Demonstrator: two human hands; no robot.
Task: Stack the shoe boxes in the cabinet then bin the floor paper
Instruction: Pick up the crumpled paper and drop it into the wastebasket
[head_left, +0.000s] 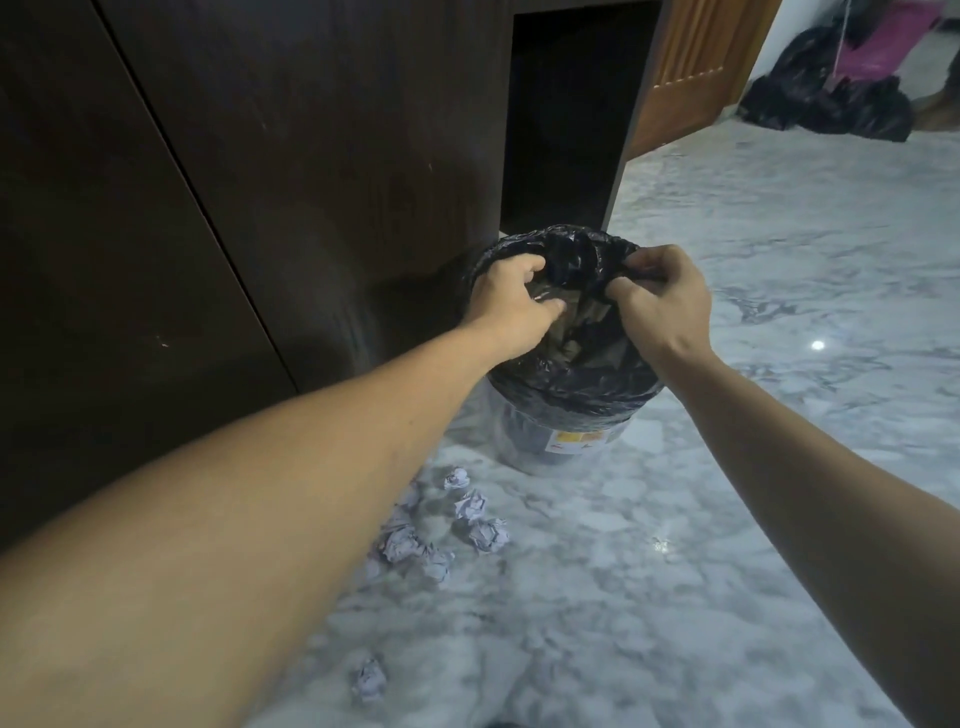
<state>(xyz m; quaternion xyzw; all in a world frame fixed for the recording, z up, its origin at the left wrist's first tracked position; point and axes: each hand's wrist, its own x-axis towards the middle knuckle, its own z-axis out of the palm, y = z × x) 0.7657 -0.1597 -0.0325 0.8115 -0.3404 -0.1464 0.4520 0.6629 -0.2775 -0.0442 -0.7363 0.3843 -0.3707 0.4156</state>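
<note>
A small grey bin (540, 441) lined with a black plastic bag (576, 382) stands on the marble floor beside the dark wooden cabinet (291, 156). My left hand (511, 306) grips the bag's rim on the left side. My right hand (662, 299) pinches a fold of the bag at the right side of the opening. Several crumpled paper balls (483, 532) lie on the floor just in front of the bin, and one more paper ball (369, 678) lies nearer to me. No shoe boxes are in view.
An open dark compartment (571, 114) of the cabinet is behind the bin. A brown wooden door (696, 67) stands at the back right. Black filled bags (831, 104) lie on the floor far right. Marble floor (753, 364) stretches to the right.
</note>
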